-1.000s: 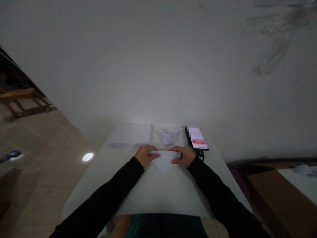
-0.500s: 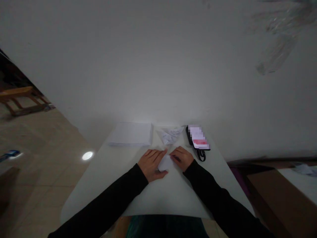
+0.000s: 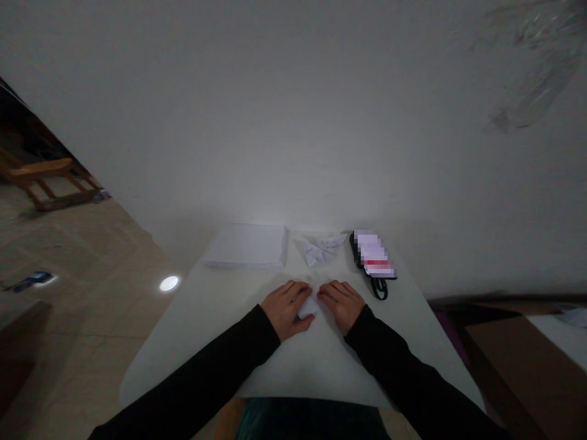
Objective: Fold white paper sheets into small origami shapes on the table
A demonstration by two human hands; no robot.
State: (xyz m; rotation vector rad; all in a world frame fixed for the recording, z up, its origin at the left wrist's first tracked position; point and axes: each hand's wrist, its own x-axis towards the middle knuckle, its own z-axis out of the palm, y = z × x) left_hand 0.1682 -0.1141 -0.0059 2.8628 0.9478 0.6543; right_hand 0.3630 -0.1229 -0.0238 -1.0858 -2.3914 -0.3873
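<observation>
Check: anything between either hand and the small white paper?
Nothing visible. The left hand partly covers the small white paper; the right hand has its fingertips by the paper's right edge, contact unclear. The paper stack, folded paper and phone lie farther back, out of the way.

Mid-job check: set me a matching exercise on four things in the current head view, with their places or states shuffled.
Column one
1. Paper stack
2. Phone
3. Crumpled-looking paper
4. Left hand

Column two
A. Has a black strap at its near end
B. A small paper shows between its thumb and fingers
C. Far left of the table, by the wall
D. Middle of the table's far side

Pairs: 1-C, 2-A, 3-D, 4-B
</observation>
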